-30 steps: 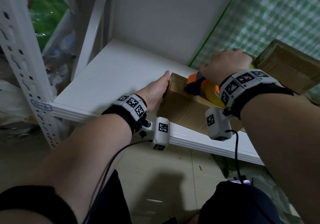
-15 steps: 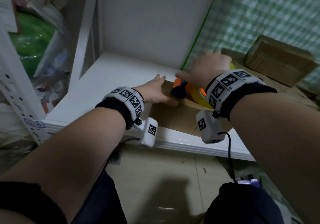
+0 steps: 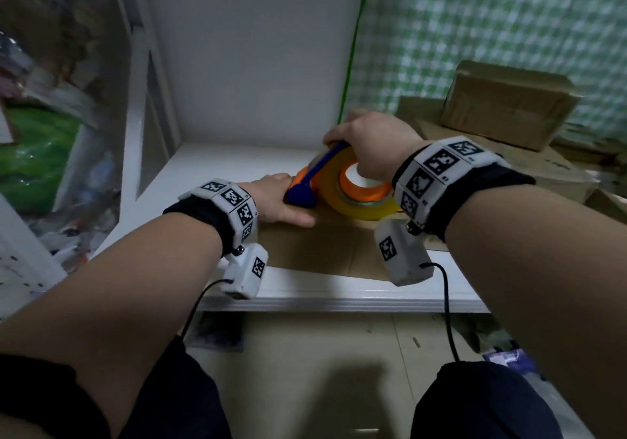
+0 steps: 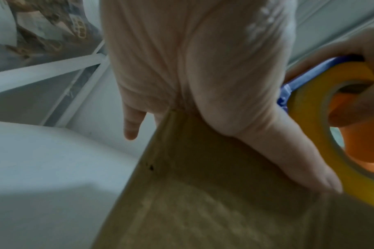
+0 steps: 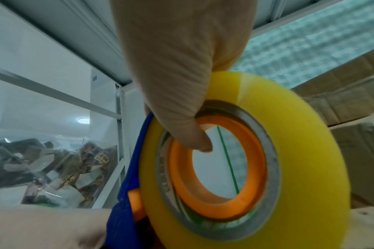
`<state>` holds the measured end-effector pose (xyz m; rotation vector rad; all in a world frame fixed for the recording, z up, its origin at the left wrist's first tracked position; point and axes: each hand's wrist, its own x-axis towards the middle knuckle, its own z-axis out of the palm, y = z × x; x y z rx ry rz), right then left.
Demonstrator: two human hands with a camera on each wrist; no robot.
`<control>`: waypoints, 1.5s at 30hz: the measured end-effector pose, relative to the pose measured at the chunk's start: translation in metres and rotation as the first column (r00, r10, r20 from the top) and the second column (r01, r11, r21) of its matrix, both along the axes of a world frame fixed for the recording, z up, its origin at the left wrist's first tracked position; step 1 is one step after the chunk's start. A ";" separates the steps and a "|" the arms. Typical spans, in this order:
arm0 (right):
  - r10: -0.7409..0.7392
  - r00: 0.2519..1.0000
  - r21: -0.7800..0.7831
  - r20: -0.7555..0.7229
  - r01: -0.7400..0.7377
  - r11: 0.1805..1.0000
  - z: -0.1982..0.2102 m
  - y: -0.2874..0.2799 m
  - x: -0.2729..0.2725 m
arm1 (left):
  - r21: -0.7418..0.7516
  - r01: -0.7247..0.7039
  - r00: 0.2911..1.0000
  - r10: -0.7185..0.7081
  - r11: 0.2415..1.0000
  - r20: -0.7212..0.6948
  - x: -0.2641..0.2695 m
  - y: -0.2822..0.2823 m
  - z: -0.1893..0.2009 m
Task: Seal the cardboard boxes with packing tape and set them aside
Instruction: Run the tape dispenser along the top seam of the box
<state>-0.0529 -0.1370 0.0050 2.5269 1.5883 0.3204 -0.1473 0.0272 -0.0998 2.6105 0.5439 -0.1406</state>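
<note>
Both forearms reach over the white shelf (image 3: 217, 174). Left hand (image 3: 276, 199) lies flat — fingers straight — on the cardboard box (image 3: 319, 252) there. Right hand (image 3: 369, 143) clamped on the tape dispenser (image 3: 353, 187) atop it, thumb in core. Behind — more boxes (image 3: 509, 106).

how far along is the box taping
Done: one box sits apart at the back right, closed and looking taped. In hand: the left hand presses the box on the shelf at its left end, while the right hand grips the tape roll over its top. No tape strip can be made out on it. Left: tape this box and set it aside.
</note>
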 end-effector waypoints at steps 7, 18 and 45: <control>-0.021 1.000 0.058 -0.008 0.021 0.998 0.002 -0.036 0.027 | 0.011 0.005 0.999 -0.005 1.000 -0.042 0.003 -0.005 0.004; 0.019 0.994 0.047 0.107 -0.024 0.999 0.005 -0.076 0.051 | 0.128 0.067 0.992 -0.052 0.990 -0.117 0.008 -0.015 0.016; -0.011 0.979 0.001 0.204 0.011 1.000 0.000 -0.081 0.042 | 0.233 0.244 0.946 -0.178 0.941 -0.271 0.065 -0.067 0.037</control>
